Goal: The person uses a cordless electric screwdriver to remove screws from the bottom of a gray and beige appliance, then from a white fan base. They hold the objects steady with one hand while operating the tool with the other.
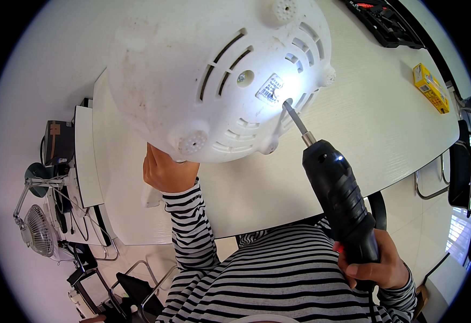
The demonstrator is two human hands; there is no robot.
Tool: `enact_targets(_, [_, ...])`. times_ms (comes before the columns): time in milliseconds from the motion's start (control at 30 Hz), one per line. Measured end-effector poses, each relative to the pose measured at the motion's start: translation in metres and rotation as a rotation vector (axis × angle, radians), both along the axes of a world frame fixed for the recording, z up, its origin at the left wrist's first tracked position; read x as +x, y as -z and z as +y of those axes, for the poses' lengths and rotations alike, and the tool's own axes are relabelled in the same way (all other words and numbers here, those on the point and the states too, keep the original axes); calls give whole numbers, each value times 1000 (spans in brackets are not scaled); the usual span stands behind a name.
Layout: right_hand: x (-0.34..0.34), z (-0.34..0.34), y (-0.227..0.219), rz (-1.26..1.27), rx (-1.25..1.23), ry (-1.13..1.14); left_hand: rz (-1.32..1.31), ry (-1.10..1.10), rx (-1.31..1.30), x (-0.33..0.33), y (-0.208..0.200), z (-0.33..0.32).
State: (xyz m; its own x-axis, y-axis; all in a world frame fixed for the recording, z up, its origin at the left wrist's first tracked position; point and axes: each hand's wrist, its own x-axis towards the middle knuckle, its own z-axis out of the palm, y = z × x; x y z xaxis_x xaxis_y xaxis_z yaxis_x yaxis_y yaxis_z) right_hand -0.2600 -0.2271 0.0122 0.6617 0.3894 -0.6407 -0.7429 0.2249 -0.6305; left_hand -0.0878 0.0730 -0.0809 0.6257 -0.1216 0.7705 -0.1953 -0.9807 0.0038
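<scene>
Cooker base: white, upturned on table, bit at recess beside label. Screwdriver: right hand fingers wrapped round grip. Left hand: steadies rim, fingers hidden, cannot tell. Risk: tilted bit may slip, scarring plastic.

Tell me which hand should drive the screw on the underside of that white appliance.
Right. The right hand already grips the black electric screwdriver, whose bit tip sits at the base of the white appliance, beside the label. The left hand is busy propping the appliance at its lower edge.
</scene>
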Motion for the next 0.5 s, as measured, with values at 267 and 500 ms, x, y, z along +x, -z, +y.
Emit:
enact_targets(267, [0, -1, 1, -15, 6, -3, -5, 0, 12, 0, -1, -1])
enact_targets(500, [0, 0, 0, -8, 0, -6, -2, 4, -6, 0, 0, 0])
